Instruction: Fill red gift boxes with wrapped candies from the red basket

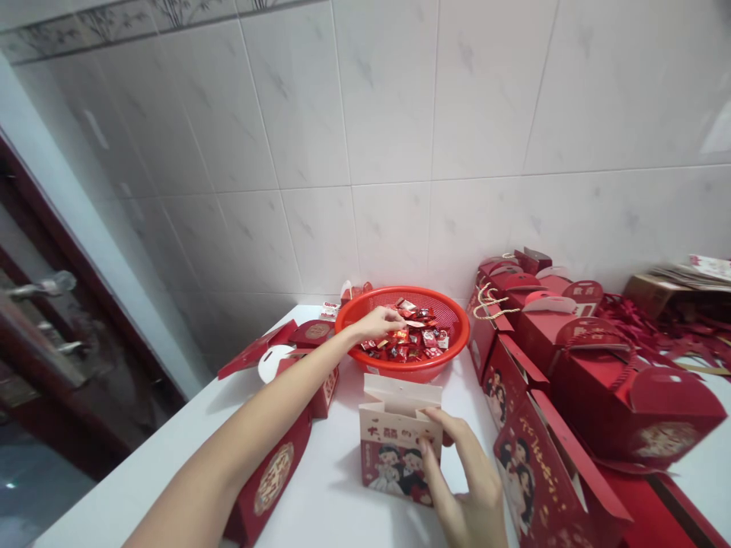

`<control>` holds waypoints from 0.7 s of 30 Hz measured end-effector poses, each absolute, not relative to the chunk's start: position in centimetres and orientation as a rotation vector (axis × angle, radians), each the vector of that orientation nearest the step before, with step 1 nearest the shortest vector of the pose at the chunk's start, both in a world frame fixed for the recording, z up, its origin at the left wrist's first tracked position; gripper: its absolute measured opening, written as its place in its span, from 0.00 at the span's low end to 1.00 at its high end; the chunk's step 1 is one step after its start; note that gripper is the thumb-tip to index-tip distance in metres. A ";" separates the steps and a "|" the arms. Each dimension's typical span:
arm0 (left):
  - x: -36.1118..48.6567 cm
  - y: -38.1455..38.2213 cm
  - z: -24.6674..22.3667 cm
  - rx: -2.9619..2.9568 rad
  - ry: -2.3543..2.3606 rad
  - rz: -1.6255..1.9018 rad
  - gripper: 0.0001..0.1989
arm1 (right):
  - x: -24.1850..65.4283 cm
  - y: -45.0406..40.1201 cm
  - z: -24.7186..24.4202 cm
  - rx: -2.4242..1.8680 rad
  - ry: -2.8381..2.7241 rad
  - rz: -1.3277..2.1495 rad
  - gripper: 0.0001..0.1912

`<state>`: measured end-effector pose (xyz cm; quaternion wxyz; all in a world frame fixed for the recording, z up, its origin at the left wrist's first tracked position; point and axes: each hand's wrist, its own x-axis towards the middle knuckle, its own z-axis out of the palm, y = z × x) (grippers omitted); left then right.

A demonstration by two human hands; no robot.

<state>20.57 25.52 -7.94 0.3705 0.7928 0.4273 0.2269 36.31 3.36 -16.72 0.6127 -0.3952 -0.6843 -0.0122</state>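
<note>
My left hand (pixel 380 323) reaches across into a red plastic basket (pixel 461 327) filled with small wrapped candies (pixel 403 353). Its fingers are drawn together at the candies; what is between them, if anything, cannot be made out. In front of the basket, a small cream and red gift box (pixel 381 466) with a printed cartoon couple stands upright on the table, its top flaps open. My right hand (pixel 471 487) grips that box by its right side, thumb on the front and fingers behind the right edge.
Red gift boxes (pixel 594 380) with rope handles crowd the right side of the white table (pixel 343 502). More red boxes (pixel 274 476) stand at left, partly behind my left forearm. A tiled wall (pixel 394 236) rises behind the basket. Red ribbons (pixel 633 323) lie at far right.
</note>
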 end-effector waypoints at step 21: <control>18.5 11.9 -1.5 2.657 0.535 0.482 0.05 | 36.2 2.9 -16.0 -0.974 -1.555 0.041 0.15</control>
